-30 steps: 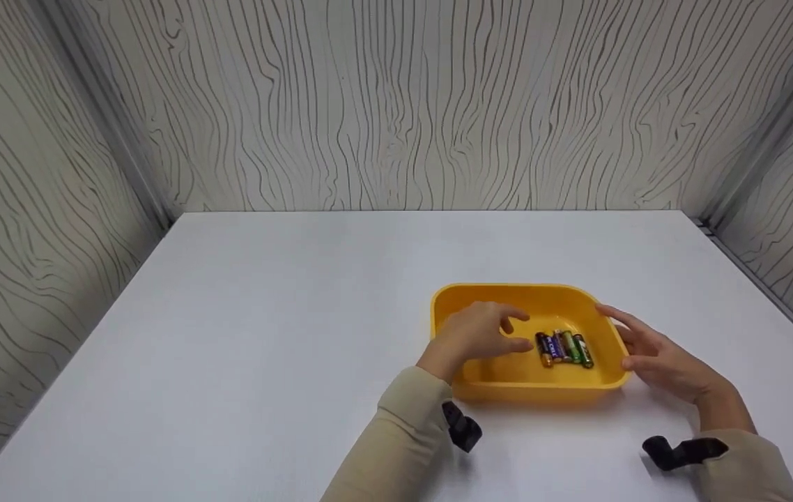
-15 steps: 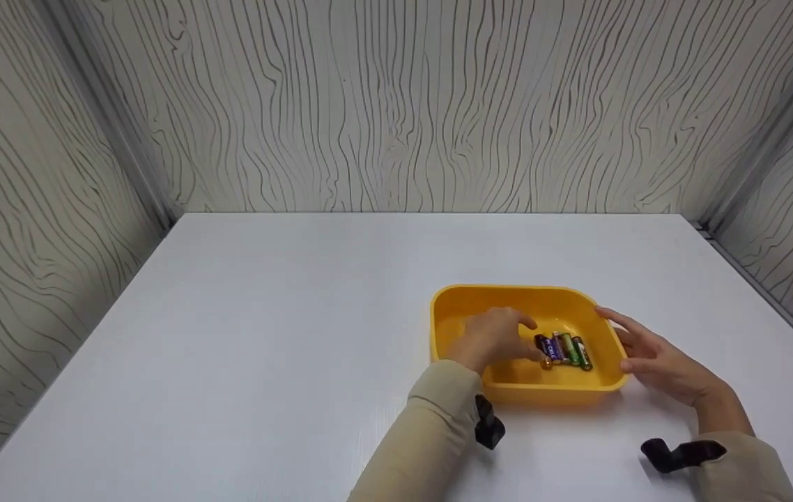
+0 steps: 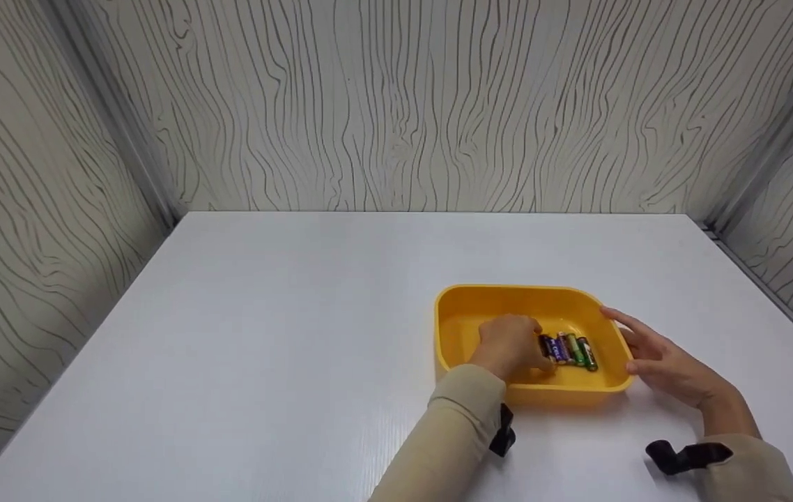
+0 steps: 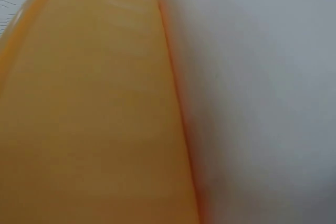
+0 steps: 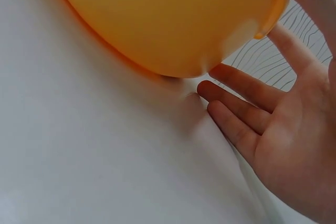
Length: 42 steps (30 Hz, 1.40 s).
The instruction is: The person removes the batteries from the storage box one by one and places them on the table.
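In the head view a yellow plastic box (image 3: 501,300) stands on the white table, with several batteries (image 3: 575,350) lying side by side in it. My left hand (image 3: 511,345) reaches into the box from the left. Its curled thumb and forefinger pinch the dark leftmost battery (image 3: 544,343), partly hidden by the fingers. Outside the box, my right hand (image 3: 672,362) touches the right end with relaxed, spread fingers. The right wrist view has the right hand (image 5: 289,135) against the box wall (image 5: 173,19); the left wrist view shows only the outer box wall (image 4: 94,103), not the left hand.
A white table (image 3: 264,335) spreads left of the box and behind it. Wood-grain patterned panels (image 3: 396,104) rise at the back and both sides. Black wrist mounts (image 3: 689,457) stick out from the sleeves.
My left hand has moved right and down inside the box, onto the leftmost battery, and its fingers have drawn together. The right hand stays at the box's right end.
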Tool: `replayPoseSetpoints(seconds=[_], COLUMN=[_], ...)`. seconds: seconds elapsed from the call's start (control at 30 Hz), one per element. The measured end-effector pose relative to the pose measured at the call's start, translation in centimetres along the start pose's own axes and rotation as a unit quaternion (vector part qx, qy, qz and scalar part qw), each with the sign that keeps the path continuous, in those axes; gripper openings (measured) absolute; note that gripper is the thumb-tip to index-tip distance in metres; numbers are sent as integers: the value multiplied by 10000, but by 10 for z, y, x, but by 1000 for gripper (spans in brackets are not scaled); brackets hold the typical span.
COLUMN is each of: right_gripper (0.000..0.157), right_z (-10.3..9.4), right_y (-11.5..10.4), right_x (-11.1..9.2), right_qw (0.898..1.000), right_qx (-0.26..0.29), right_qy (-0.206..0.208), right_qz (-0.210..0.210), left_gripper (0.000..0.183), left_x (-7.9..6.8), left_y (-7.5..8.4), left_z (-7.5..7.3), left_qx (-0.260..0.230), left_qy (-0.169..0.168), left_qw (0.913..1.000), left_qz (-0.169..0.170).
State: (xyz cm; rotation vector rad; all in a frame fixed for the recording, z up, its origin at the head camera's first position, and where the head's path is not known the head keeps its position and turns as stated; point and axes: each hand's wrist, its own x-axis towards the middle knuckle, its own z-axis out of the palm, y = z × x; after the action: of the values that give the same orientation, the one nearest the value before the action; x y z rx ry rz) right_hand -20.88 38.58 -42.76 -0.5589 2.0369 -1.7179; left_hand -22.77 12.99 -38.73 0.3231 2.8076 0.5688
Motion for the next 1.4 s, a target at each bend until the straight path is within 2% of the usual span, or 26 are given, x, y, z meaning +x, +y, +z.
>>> replayPoseSetpoints(seconds=[0.13, 0.4, 0.63, 0.93, 1.17, 1.4], right_gripper=[77, 77, 76, 77, 79, 83], right_z=[-2, -2, -2, -1, -3, -2], right_y=[1, 2, 4, 3, 4, 4], right_x=[-1, 0, 0, -1, 0, 1], right_qw=[9997, 9998, 9997, 9999, 9995, 9999], right_qx=[95, 48, 90, -10, -90, -149], right_qy=[-142, -133, -134, -51, -145, 14], right_qz=[-155, -140, -164, -114, -265, 7], left_gripper=[41, 39, 44, 50, 49, 53], left_x=[1, 2, 3, -2, -7, -12], left_y=[5, 6, -1, -3, -5, -9], left_z=[3, 4, 3, -6, -15, -24], left_qx=[420, 210, 535, -186, -447, -758], left_qy=[12, -35, -77, -114, 9, 81], left_qw=[9991, 9998, 9983, 9995, 9970, 9915], left_qz=[34, 29, 206, 246, 638, 1050])
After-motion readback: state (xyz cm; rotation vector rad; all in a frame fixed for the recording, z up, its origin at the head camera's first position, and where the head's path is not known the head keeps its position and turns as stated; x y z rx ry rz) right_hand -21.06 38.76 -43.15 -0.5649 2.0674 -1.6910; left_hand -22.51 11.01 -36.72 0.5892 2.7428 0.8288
